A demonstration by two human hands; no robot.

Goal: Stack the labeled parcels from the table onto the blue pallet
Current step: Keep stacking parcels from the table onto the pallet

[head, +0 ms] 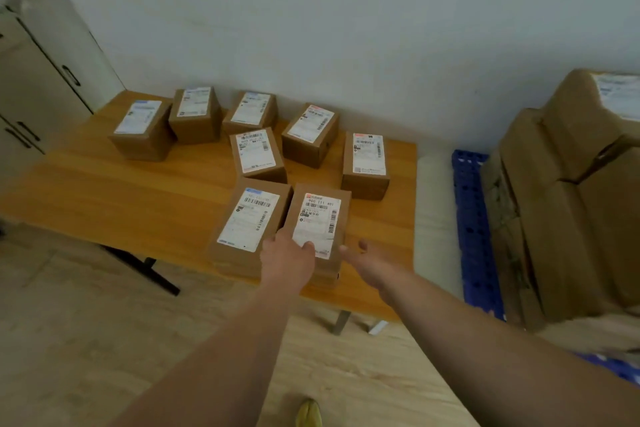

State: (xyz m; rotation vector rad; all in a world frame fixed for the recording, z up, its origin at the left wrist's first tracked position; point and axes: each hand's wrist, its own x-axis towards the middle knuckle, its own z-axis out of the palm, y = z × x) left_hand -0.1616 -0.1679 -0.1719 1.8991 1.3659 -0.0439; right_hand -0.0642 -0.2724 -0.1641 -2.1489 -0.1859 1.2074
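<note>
Several brown cardboard parcels with white labels lie on a wooden table [121, 198]. The nearest one, a parcel [320, 215] with a red-topped label, sits at the table's front edge. My left hand [287, 260] grips its near left corner, thumb on the label. My right hand [372, 262] reaches towards its near right side with fingers spread, just apart from it. A second parcel [247, 222] lies right beside it on the left. The blue pallet [472, 218] stands on the floor to the right, with large stacked parcels [568, 204] on it.
Other parcels sit further back on the table, one [367, 163] near its right edge. A white cabinet [38, 87] stands at the left. A wall runs behind the table. A gap of floor separates the table and the pallet.
</note>
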